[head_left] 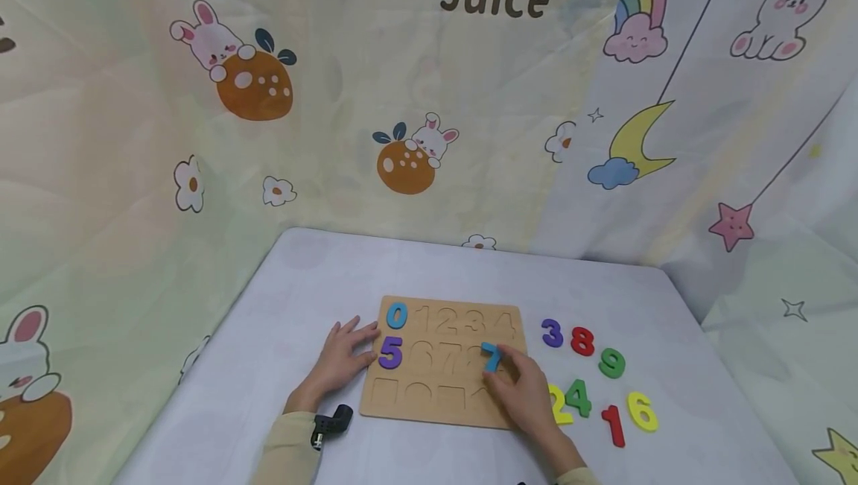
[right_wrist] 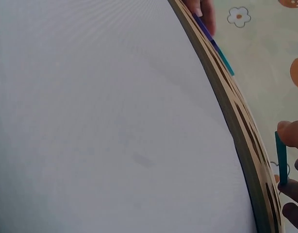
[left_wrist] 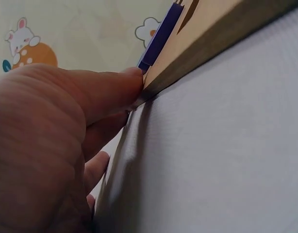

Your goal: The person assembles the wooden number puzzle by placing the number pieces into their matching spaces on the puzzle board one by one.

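A wooden number puzzle board lies on the table. The blue 0 and the purple 5 sit in its left column. My right hand pinches a blue number 7 between thumb and fingers, over the right part of the board. In the right wrist view the blue 7 is edge-on, raised off the board. My left hand rests at the board's left edge with fingers spread. Its thumb touches the edge beside the purple 5 in the left wrist view.
Right of the board lie a purple 3, a red 8, a green 9, a green 4, a red 1 and a yellow 6. A yellow 2 is partly behind my right hand. Printed curtains hang around the table.
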`<state>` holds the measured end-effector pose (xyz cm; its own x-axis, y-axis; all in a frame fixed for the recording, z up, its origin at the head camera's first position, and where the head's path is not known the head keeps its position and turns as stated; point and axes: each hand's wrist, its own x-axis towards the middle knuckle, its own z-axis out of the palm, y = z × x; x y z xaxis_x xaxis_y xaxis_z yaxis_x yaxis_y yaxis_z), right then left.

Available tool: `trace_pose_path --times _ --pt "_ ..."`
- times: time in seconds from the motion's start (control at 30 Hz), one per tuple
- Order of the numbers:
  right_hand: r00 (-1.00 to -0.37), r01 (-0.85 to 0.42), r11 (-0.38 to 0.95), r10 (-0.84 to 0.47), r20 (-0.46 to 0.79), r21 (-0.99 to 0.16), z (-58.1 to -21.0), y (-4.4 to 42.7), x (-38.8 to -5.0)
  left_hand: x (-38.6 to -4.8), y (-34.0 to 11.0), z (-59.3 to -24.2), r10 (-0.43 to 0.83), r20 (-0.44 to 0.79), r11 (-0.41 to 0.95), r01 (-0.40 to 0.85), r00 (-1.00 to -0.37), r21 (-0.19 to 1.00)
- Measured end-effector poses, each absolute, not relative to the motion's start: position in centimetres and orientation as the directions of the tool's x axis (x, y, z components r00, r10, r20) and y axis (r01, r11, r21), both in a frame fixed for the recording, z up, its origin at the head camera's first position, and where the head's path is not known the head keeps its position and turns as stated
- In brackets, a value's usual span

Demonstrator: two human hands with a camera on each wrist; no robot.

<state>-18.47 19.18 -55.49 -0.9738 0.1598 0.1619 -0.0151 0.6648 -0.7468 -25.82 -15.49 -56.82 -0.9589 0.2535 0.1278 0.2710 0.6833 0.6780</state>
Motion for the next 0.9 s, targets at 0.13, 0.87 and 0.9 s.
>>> trace_pose_path --times 0.13,0.87,0.9 --pt "-0.970 -0.029 0.673 0.159 0.183 -0.739 -55.5 18.7 -18.5 -25.8 -15.3 -56.8 0.246 0.118 0.690 0.259 -0.962 0.675" --pt "-0.941 -0.129 0.727 0.125 0.314 -0.675 -56.8 16.4 -19.0 -25.8 -15.4 -56.9 0.249 0.162 0.675 0.291 -0.955 0.679" --pt "-0.941 -0.132 0.721 0.123 0.314 -0.680 -56.8 16.3 -19.1 -25.8 -15.4 -56.9 0.248 0.158 0.675 0.287 -0.956 0.680"
